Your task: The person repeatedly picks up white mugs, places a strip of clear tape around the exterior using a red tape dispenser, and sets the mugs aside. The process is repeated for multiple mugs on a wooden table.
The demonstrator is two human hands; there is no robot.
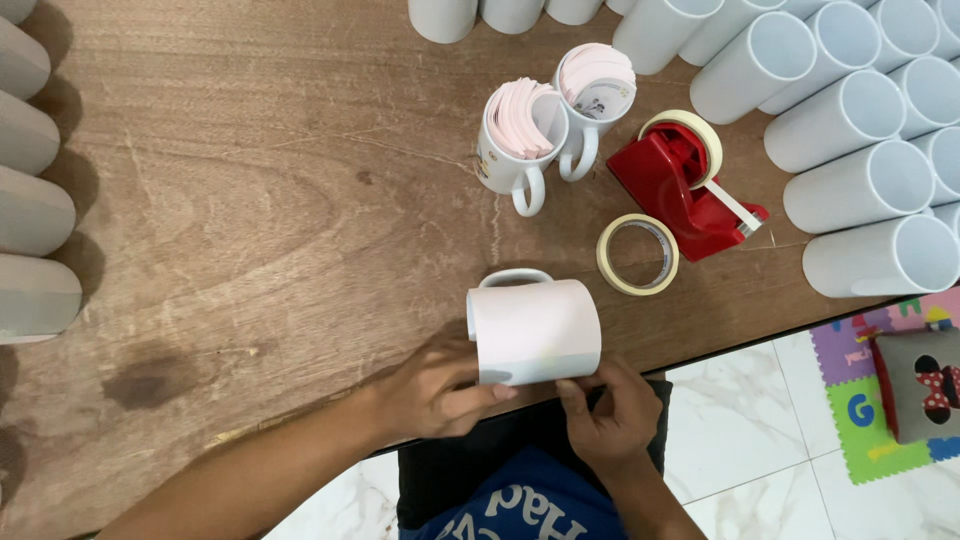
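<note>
Both hands (520,395) hold mug (535,330) sideways, handle away.

The mug (535,330) near the centre is white, wrapped in a pale pink sheet. At 12 o'clock from it, two white mugs (550,120) hold pale pink papers. At 2 o'clock the tape dispenser (680,190) is bright red with a cream tape, and the loose tape roll (637,254) at 1 o'clock is cream too. The table (250,200) is brown with wood grain. At 3 o'clock the floor (740,420) is white marble, and the puzzle mat (860,400) is purple, green and blue.
</note>
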